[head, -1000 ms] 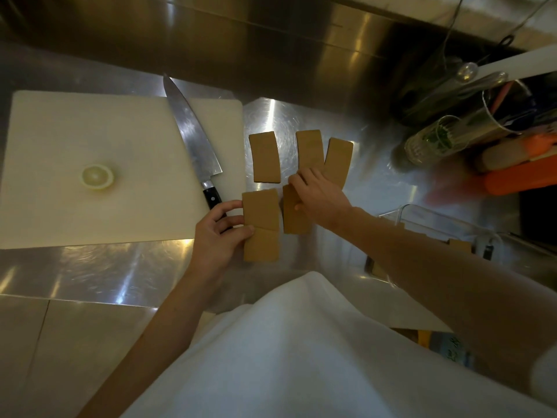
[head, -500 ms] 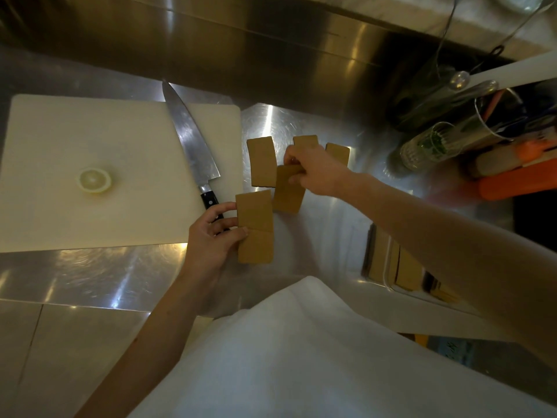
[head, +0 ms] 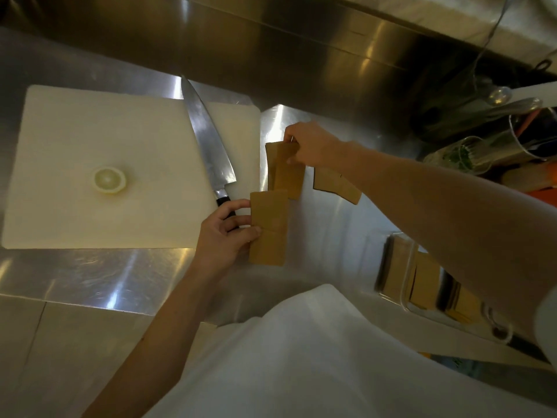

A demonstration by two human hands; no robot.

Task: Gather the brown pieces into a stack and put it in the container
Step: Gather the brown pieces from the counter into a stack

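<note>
Brown flat rectangular pieces [head: 286, 173] lie on the steel table [head: 120, 273] just right of the white cutting board [head: 90, 140], long axes running roughly away from the person. The right hand [head: 313, 143] pinches the far end of an overlapped pair of them, fingers closed on it. Another two pieces [head: 334, 185] lie just right of that pair, partly hidden under the forearm. The left hand [head: 226, 236] rests half-curled against the left edge of the nearer pieces [head: 268, 227], steadying them; whether it truly grips them I cannot tell. The clear plastic container [head: 401, 276], already holding some brown pieces, sits nearer the right arm, at the table's right edge.

Half a second ago the right hand held one piece farther right, over the two back pieces; now it has carried it left onto the leftmost back piece. The left hand has hardly moved.

Next, I judge, the remaining pieces to the right need drawing in.
</note>
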